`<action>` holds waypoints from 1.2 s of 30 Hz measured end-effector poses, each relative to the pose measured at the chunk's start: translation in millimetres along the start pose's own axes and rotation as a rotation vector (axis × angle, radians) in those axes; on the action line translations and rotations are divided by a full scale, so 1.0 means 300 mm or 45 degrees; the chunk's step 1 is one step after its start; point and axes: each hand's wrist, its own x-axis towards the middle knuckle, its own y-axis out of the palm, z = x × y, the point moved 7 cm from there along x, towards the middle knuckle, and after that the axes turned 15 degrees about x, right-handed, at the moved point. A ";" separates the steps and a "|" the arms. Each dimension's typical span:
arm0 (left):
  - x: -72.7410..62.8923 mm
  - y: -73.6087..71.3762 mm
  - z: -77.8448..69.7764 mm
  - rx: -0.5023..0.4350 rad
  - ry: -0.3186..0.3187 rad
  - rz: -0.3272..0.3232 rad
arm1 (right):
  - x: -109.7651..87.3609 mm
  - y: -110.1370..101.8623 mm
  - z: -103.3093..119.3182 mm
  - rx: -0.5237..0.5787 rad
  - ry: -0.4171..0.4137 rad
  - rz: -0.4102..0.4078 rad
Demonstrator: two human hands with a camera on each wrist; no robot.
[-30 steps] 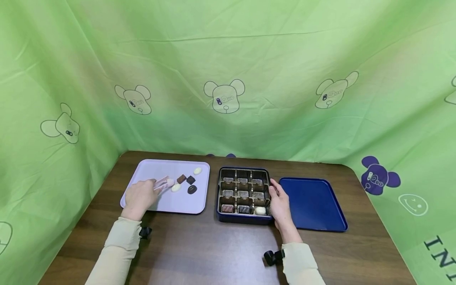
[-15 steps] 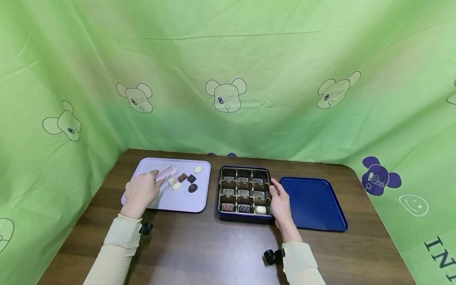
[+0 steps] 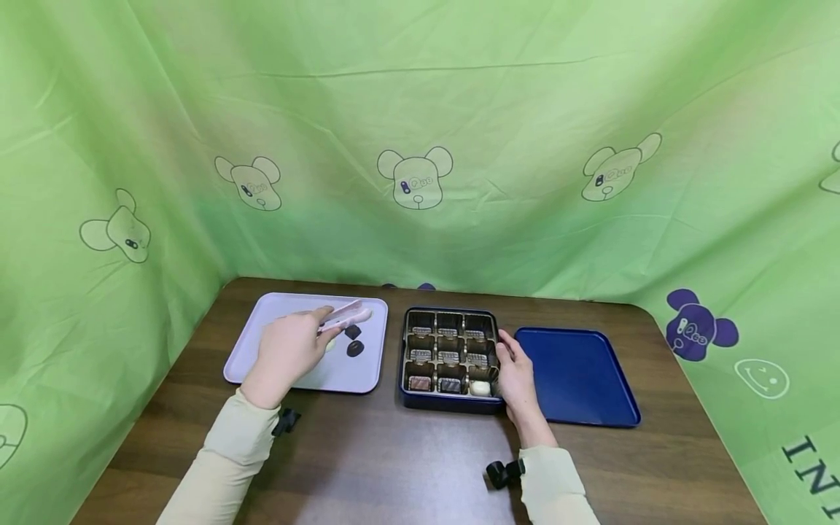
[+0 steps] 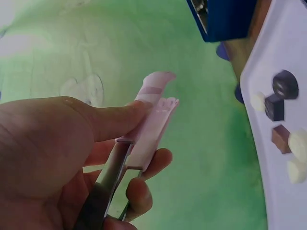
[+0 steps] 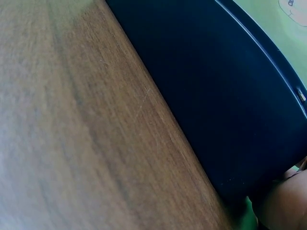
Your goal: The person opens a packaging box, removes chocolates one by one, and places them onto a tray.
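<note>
My left hand [image 3: 289, 354] grips metal-handled tongs [image 4: 148, 112] with pale pink tips, their tips apart with nothing between them. It reaches over the lilac tray [image 3: 246, 364], hiding part of it. On the tray lie a dark oval chocolate [image 3: 355, 348], a dark square chocolate [image 3: 353, 332], a brown chocolate [image 4: 280, 139] and several white chocolates [image 4: 300, 145]. My right hand [image 3: 517, 375] holds the right side of a navy chocolate box [image 3: 453, 401], thumb at the rim. Its front row holds a brown piece [image 3: 420, 383], a dark piece [image 3: 449, 385] and a white piece [image 3: 480, 388].
A flat blue lid [image 3: 577, 375] lies right of the box, close to my right hand. All stand on a brown wooden table [image 3: 367, 459]. A green printed curtain [image 3: 420, 240] hangs behind and along both sides.
My left hand has moved right across the tray with the tongs. The white chocolate at the tongs' tips a second ago was let go onto the tray. My right hand and the box stay put.
</note>
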 end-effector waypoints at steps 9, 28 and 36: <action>0.012 -0.022 -0.126 -0.044 0.280 0.104 | 0.003 -0.003 -0.004 0.000 -0.006 -0.006; -0.002 0.026 -0.333 0.140 0.710 0.190 | 0.003 -0.001 -0.006 0.001 -0.011 -0.009; 0.016 0.067 -0.409 0.286 0.749 0.238 | -0.001 0.000 -0.001 0.010 -0.006 -0.009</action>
